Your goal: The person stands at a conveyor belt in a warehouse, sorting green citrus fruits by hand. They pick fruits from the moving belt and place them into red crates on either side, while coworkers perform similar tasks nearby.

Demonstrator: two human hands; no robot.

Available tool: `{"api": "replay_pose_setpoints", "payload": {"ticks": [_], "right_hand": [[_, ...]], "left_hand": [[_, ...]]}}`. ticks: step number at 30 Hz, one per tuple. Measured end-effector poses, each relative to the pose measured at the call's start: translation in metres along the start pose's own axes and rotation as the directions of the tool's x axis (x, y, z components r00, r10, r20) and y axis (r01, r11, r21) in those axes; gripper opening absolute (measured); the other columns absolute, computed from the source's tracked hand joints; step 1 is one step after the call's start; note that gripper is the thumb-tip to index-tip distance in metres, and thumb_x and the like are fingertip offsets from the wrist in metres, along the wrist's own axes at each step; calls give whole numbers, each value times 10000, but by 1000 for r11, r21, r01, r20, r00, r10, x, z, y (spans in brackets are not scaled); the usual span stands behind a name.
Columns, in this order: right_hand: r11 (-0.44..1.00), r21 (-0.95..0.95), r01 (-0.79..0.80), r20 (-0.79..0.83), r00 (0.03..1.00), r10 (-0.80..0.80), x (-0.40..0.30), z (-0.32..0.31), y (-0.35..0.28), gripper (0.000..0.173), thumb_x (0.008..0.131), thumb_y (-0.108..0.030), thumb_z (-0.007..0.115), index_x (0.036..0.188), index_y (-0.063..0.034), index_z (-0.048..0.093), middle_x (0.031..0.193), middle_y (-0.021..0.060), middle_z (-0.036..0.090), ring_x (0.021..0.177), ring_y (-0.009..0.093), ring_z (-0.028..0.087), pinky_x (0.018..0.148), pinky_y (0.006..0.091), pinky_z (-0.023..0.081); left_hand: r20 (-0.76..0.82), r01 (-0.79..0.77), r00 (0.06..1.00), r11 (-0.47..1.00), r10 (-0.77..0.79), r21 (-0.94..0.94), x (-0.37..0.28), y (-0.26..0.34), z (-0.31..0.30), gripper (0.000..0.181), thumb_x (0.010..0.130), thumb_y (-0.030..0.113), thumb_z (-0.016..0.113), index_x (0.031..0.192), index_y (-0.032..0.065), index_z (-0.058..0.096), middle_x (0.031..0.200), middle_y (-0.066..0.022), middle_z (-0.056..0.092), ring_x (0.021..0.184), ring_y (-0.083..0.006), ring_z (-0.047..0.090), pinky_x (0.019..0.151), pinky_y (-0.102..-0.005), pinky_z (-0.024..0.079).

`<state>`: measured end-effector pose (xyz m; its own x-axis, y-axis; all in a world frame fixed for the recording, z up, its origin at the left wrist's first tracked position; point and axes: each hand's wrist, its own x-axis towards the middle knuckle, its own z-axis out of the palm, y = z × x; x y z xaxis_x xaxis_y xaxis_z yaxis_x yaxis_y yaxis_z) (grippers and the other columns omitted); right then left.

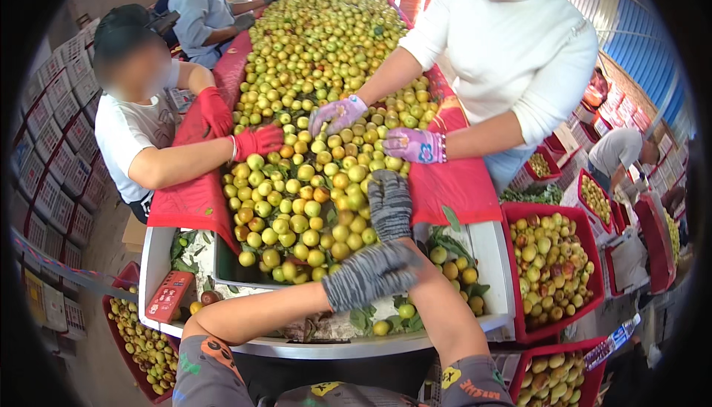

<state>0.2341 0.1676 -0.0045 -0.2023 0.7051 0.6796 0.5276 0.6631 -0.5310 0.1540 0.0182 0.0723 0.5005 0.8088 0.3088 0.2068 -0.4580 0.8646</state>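
A long heap of green-yellow jujube-like fruits [300, 201] fills the sorting table, some with brown patches. My right hand [391, 205], in a grey striped knit glove, reaches forward and rests at the right side of the heap; its fingers look slightly bent, and whether a fruit is under them is hidden. My left hand [374, 274], in a matching glove, crosses over to the right, close to my right forearm at the heap's near edge. It is blurred, its palm is hidden, and I cannot tell whether it holds anything.
A co-worker's red gloves [258, 142] touch the heap at left; another's purple gloves [414, 145] work at right. A red box [169, 296] lies in the table's near left corner. Fruit-filled red crates [598, 296] stand at right, another at lower left. Leaves litter the metal rim [389, 346].
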Motion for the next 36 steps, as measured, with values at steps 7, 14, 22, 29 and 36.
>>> {"api": "replay_pose_setpoints", "payload": {"ticks": [7,14,22,29,36], "right_hand": [[939,-344,14,327,939,106,-3,6,-3,571,864,-331,590,1350,-65,451,1444,178,354,1360,346,279,1129,430,226],[938,-236,254,612,789,-60,-9,10,1,618,862,-416,566,1392,-134,420,1464,173,323,1374,396,211,1142,462,165],[980,190,-55,452,891,-37,-13,10,-10,282,854,-169,614,1115,-60,623,959,152,668,906,320,631,794,410,506],[955,-68,290,578,791,-199,-6,12,-26,299,856,-128,611,1141,-38,612,1032,159,659,950,296,633,815,388,510],[989,145,33,413,906,-91,-11,14,-14,305,852,-115,615,1144,-29,611,1045,167,657,965,295,633,836,381,505]], "left_hand": [[-469,562,824,352,-319,749,-24,-110,-70,675,836,469,582,1404,156,392,1490,-194,259,1362,-414,244,1122,-498,182],[-237,471,814,365,-531,803,-53,-83,-86,666,851,503,552,1395,145,411,1478,-213,275,1354,-418,267,1097,-518,247],[-435,192,896,805,89,562,-39,31,-115,458,836,307,681,1216,80,563,1316,-201,471,1247,-353,438,1032,-411,373],[-253,-484,700,704,668,520,-19,193,-62,395,841,209,676,1193,59,577,1251,-160,524,1196,-309,485,1008,-399,397],[-77,-682,716,719,694,132,-27,213,-40,374,852,190,663,1187,48,580,1231,-144,540,1169,-280,503,990,-380,410]]}}
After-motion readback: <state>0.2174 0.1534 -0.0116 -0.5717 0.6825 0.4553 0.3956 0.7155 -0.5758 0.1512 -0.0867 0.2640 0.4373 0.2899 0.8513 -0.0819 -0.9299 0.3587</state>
